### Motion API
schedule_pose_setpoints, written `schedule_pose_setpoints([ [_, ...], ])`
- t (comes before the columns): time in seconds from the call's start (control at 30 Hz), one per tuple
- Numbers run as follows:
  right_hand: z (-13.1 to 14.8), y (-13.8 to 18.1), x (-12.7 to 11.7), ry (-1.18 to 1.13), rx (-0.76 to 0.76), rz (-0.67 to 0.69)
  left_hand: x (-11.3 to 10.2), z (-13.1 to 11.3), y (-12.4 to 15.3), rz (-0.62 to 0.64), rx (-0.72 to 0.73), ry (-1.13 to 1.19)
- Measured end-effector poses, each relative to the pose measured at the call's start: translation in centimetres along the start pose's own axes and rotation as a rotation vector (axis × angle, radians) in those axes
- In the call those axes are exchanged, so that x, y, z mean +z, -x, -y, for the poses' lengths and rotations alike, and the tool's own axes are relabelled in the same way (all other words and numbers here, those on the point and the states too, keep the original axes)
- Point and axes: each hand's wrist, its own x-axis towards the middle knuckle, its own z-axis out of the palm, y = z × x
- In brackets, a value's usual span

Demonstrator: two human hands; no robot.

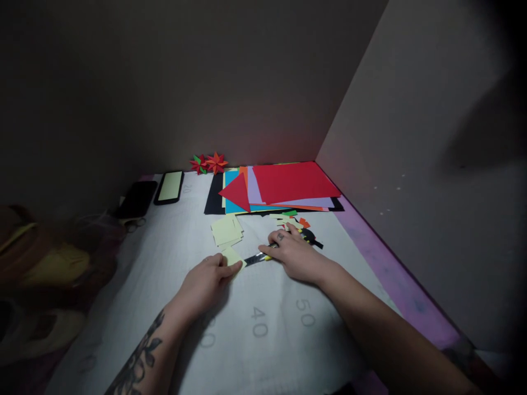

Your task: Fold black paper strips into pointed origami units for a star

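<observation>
My left hand [206, 282] rests on the white mat, its fingertips pinched on a small pale yellow paper square [231, 255]. My right hand [293, 253] lies over a yellow and black utility knife [258, 257], fingers closed round its handle, with the blade end pointing toward the yellow square. A small pile of pale yellow squares [226, 230] sits just beyond my left hand. Small coloured paper scraps [293, 218] lie behind my right hand.
A stack of coloured paper sheets [288, 185], red on top, lies at the back by the wall corner. Two folded paper stars [209, 163] stand at the wall. Two phones [169, 187] lie at back left. A purple edge [382, 263] borders the white mat [263, 329].
</observation>
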Motion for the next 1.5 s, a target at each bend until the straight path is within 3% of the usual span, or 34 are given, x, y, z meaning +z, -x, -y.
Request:
schedule_pose_setpoints([
  [0.87,2.5,0.5,-0.7,0.006,-0.029,0.025,-0.4,0.0,-0.2,0.032,0.033,-0.052],
  [1.13,5.2,0.2,0.0,-0.067,-0.193,0.019,-0.5,-0.1,-0.1,0.011,0.039,-0.020],
  [1.23,5.0,0.4,-0.4,-0.146,-0.255,0.016,-0.8,0.0,-0.1,0.024,0.034,0.004],
  [1.33,2.3,0.9,-1.7,-0.255,-0.114,-0.050,-1.0,0.0,0.0,0.034,0.024,0.035],
  [1.43,-2.0,1.9,-2.7,-0.316,0.226,-0.234,-1.1,-0.1,0.1,0.001,-0.032,0.096],
  [1.5,-5.3,3.0,-2.6,-0.279,0.400,-0.278,-1.0,-0.4,0.2,-0.039,-0.120,0.114],
])
